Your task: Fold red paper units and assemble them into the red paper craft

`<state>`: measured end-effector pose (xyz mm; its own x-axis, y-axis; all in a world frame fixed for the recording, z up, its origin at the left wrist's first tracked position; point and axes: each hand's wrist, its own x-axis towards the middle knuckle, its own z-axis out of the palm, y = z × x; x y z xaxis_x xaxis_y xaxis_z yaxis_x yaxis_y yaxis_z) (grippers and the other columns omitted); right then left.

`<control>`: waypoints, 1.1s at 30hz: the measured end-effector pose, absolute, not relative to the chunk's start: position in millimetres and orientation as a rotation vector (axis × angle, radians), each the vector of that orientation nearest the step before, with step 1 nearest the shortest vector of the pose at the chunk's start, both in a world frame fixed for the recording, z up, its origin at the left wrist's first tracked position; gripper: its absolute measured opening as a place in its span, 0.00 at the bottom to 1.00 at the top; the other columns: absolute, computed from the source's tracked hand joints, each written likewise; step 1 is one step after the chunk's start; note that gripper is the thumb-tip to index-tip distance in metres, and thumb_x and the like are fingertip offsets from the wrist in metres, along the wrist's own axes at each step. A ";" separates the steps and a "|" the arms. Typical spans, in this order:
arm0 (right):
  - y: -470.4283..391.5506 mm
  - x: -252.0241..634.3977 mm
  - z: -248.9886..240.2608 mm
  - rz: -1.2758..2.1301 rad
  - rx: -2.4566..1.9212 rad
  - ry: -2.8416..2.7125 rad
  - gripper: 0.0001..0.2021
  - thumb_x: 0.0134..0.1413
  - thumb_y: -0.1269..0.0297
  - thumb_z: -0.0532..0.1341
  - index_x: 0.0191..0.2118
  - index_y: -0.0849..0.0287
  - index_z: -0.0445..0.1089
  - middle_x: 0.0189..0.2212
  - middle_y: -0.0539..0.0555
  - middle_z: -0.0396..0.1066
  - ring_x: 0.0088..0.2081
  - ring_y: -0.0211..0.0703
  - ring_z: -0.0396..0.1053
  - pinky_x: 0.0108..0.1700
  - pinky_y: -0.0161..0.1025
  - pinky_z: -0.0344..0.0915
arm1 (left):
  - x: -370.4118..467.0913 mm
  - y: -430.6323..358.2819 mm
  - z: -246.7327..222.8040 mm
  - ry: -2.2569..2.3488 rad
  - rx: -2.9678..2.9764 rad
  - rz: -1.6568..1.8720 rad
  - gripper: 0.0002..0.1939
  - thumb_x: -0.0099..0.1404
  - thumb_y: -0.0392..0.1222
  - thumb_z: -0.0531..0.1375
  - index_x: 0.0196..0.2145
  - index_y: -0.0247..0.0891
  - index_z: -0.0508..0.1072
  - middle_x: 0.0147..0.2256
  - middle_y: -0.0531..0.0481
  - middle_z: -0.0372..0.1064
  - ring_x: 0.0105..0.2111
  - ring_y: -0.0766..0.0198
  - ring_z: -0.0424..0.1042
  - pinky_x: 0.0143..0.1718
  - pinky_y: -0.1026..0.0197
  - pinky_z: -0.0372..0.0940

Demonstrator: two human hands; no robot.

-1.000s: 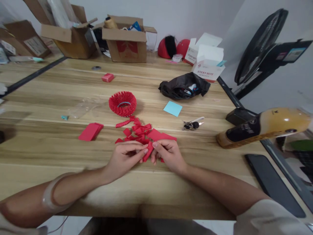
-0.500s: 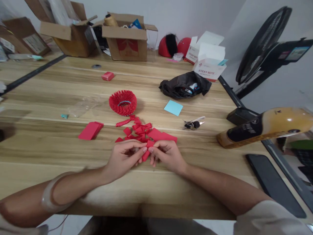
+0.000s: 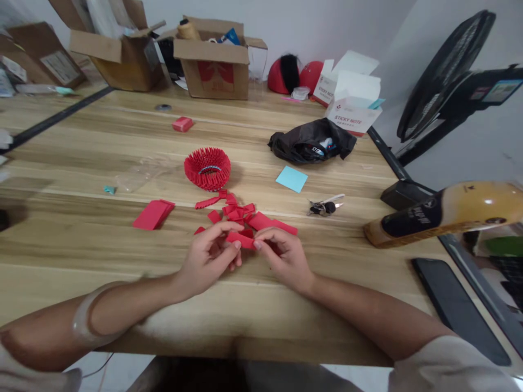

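Note:
A small red paper strip (image 3: 242, 240) stretches between my two hands. My left hand (image 3: 210, 253) pinches one end between thumb and fingers, and my right hand (image 3: 284, 256) grips the other end. Just beyond them lies a loose pile of red paper pieces (image 3: 232, 209), some folded, partly hidden by my fingers. Flat red paper strips (image 3: 273, 223) rest beside my right hand. Farther back stands a round bowl of folded red paper (image 3: 207, 170) with a light blue ring inside. A stack of red paper sheets (image 3: 153, 215) is to the left.
Around the wooden table (image 3: 122, 299) are a blue sticky note (image 3: 291, 179), keys (image 3: 324, 207), a black bag (image 3: 312, 142), a red block (image 3: 182, 124) and a phone (image 3: 460, 310). A yellow bottle (image 3: 445, 212) and a fan (image 3: 445, 76) stand right; cardboard boxes (image 3: 214, 71) line the back.
The red paper between my hands has turned from slanting downward to lying nearly crosswise. My hands have moved slightly apart, and the whole view has shifted a little.

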<state>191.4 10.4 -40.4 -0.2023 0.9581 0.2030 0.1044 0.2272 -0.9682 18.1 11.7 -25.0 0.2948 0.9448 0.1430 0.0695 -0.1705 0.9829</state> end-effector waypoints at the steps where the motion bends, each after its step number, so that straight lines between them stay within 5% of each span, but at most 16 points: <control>1: 10.7 191.7 -41.2 1.101 -1.044 -1.513 0.07 0.55 0.63 0.58 0.30 0.59 0.69 0.27 0.53 0.70 0.28 0.37 0.65 0.30 0.34 0.62 | 17.4 12.1 -24.6 0.992 1.541 1.038 0.06 0.62 0.35 0.56 0.38 0.33 0.67 0.19 0.54 0.67 0.16 0.72 0.65 0.17 0.72 0.63; 10: 11.0 192.6 -39.9 0.973 -1.025 -1.562 0.08 0.52 0.64 0.61 0.25 0.59 0.69 0.25 0.54 0.72 0.28 0.40 0.68 0.32 0.37 0.64 | 15.8 16.5 -21.0 1.174 1.853 1.018 0.04 0.56 0.35 0.60 0.24 0.33 0.71 0.20 0.50 0.70 0.19 0.69 0.67 0.20 0.69 0.62; 19: 8.9 195.9 -36.2 0.959 -0.825 -1.732 0.06 0.55 0.67 0.60 0.32 0.58 0.75 0.32 0.56 0.75 0.36 0.41 0.72 0.41 0.39 0.68 | 13.9 18.7 -23.3 1.135 1.956 1.044 0.05 0.59 0.35 0.58 0.26 0.34 0.71 0.24 0.50 0.71 0.24 0.67 0.69 0.25 0.67 0.63; 24: 12.0 193.2 -42.1 1.090 -0.892 -1.592 0.07 0.50 0.64 0.64 0.37 0.57 0.74 0.34 0.56 0.75 0.34 0.41 0.72 0.37 0.37 0.70 | 11.9 20.1 -25.3 1.041 2.024 1.109 0.03 0.59 0.33 0.61 0.28 0.35 0.73 0.29 0.49 0.73 0.30 0.66 0.71 0.33 0.65 0.65; 33: 13.3 191.7 -46.2 1.155 -0.881 -1.493 0.05 0.50 0.63 0.64 0.33 0.57 0.75 0.31 0.54 0.76 0.33 0.39 0.73 0.36 0.36 0.70 | 12.4 18.3 -26.6 1.031 1.982 1.117 0.02 0.57 0.34 0.61 0.31 0.34 0.73 0.27 0.48 0.73 0.24 0.66 0.71 0.23 0.67 0.64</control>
